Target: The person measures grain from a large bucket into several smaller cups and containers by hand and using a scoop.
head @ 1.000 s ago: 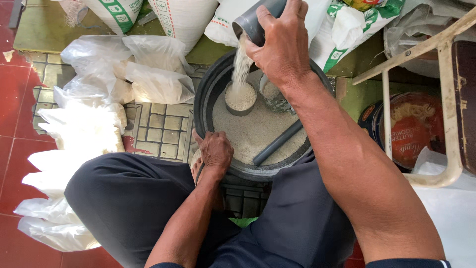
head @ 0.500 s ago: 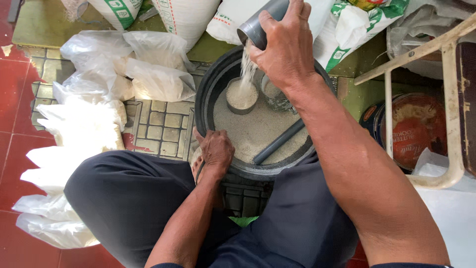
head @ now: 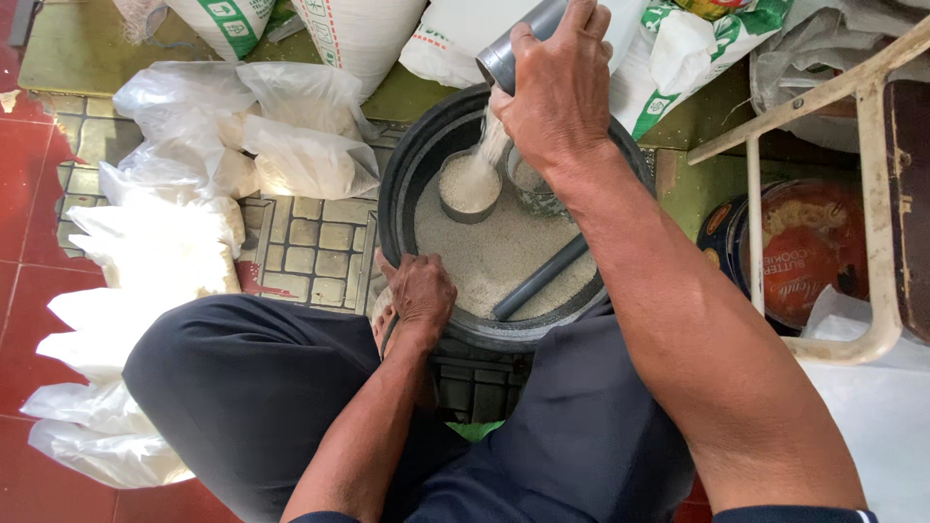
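My right hand grips a grey metal can, tilted so that white rice streams down into a heaped metal cup. The cup stands in the rice inside a round black basin. A second metal cup sits beside it, partly hidden under my wrist. A grey pipe piece lies across the rice. My left hand rests on the basin's near rim, fingers curled over the edge. The basin sits on a black crate between my knees.
Several filled clear plastic bags lie on the tiled floor to the left. Large white sacks lean behind the basin. A cream metal frame and a round red tin stand at the right.
The rice keeps pouring and the heap in the cup has grown. My right hand has lifted slightly with the can. My left hand has stayed on the rim.
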